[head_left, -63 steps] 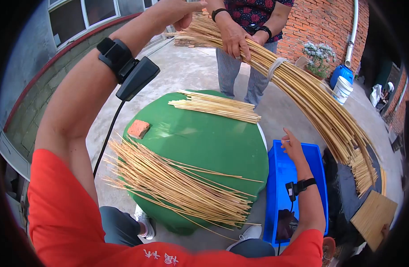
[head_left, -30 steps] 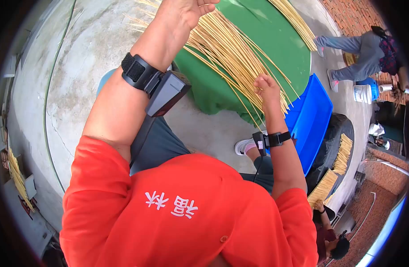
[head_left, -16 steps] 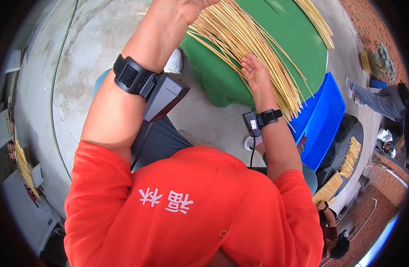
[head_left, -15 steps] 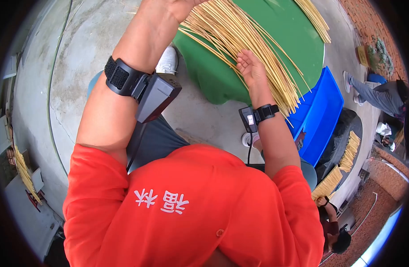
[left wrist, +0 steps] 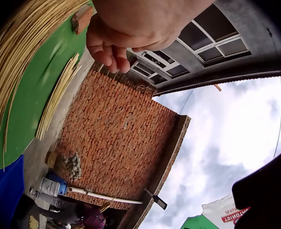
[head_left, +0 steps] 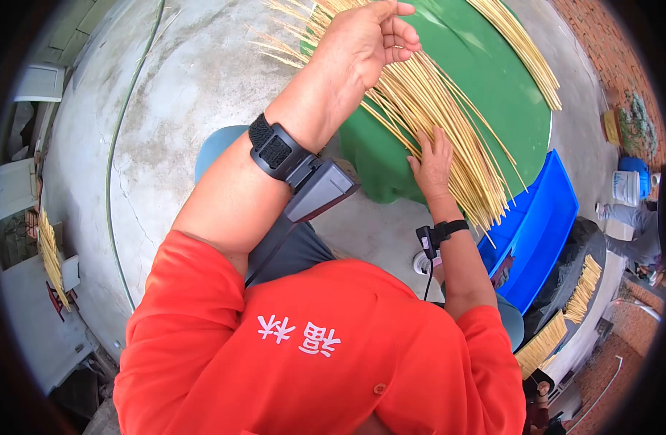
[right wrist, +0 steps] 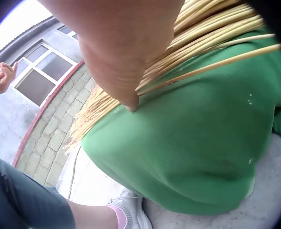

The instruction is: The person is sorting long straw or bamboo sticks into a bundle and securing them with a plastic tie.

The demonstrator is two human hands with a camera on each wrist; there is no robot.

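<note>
In the head view a loose spread of long straw-coloured stalks lies across the green-covered table. My right hand lies over the near side of the stalks, fingers extended; in the right wrist view that hand reaches down at the stalks by the edge of the green cloth. Raised above the feathery end, my left hand has loosely bent fingers and holds nothing. The left wrist view also shows this left hand in the air, near a brick piece.
A second, smaller bundle of stalks lies at the table's far side. A blue tub stands at the table's right end. Beyond it are cut stalks on a dark surface. Another person's legs show at the right.
The view has tilted down from the first frame, where another person held a large tied bundle. My right hand has come over the stalks, and its fingers have straightened. My left hand remains raised.
</note>
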